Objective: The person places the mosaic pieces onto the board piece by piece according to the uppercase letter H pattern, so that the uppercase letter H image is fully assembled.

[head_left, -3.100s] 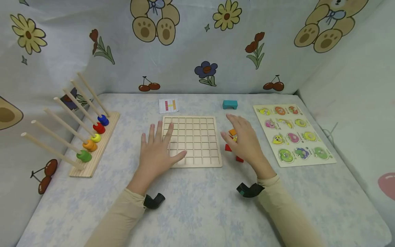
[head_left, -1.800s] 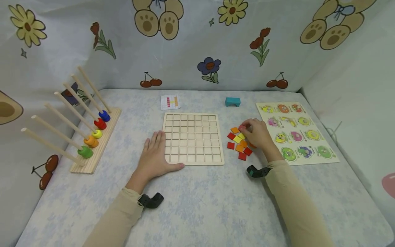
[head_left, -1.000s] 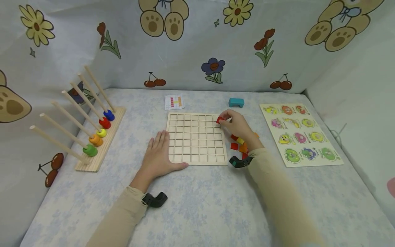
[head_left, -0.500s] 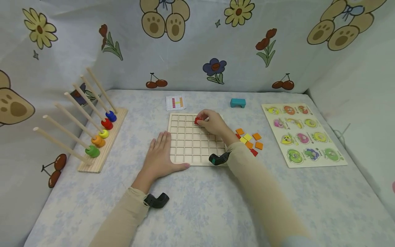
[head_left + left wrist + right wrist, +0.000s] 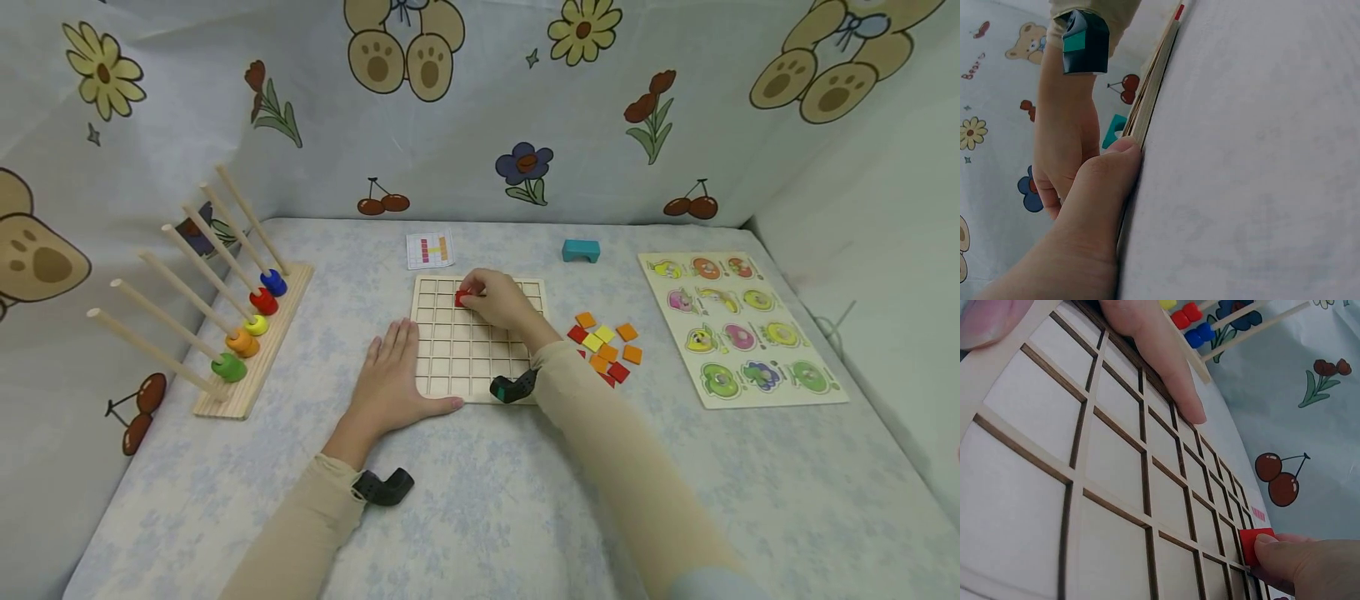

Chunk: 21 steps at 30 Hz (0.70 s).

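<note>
At upper centre, a red tile (image 5: 460, 299) is pinched by the right hand (image 5: 497, 302); the board (image 5: 448, 367) is touched by the straight-fingered left hand (image 5: 390, 385). Tile could be jammed if released askew.

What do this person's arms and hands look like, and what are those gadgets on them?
The left sleeve and right sleeve are long and beige. The left wrist device and right wrist device are black; the right one bears a green patch. Left hand and right hand are gloveless.
</note>
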Each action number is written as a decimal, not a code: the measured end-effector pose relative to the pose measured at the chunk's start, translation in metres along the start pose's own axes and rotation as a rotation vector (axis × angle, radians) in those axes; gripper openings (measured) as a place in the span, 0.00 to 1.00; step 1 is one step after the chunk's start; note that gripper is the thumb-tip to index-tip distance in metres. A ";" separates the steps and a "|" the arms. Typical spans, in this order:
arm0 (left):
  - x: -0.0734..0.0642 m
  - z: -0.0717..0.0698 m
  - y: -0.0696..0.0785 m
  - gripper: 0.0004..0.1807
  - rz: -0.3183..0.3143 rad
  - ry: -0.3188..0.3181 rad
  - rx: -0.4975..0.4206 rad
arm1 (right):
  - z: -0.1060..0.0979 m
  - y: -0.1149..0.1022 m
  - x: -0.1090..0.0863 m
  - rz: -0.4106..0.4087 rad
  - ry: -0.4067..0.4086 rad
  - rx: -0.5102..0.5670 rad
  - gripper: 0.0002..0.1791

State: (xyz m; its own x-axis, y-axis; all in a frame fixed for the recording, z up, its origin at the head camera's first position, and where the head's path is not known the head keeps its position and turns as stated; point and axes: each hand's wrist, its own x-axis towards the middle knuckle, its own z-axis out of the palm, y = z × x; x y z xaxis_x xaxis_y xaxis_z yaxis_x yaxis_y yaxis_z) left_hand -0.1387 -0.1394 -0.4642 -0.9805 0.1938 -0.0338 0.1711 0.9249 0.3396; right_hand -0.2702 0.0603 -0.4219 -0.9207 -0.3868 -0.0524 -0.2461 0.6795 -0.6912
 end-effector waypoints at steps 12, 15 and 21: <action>0.000 0.001 0.000 0.81 0.004 0.007 0.004 | 0.003 -0.002 0.001 0.006 0.001 -0.057 0.09; 0.000 0.001 0.000 0.81 0.006 0.006 0.008 | 0.002 -0.002 0.000 0.007 0.003 -0.063 0.09; 0.000 0.000 -0.001 0.80 0.009 -0.001 0.008 | 0.003 -0.003 -0.001 0.018 -0.009 -0.100 0.12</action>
State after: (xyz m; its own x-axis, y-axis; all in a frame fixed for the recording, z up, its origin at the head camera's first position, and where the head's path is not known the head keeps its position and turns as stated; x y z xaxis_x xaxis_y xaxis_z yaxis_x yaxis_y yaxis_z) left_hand -0.1388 -0.1399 -0.4648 -0.9787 0.2029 -0.0319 0.1810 0.9255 0.3328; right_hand -0.2676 0.0572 -0.4217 -0.9226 -0.3791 -0.0705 -0.2593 0.7452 -0.6144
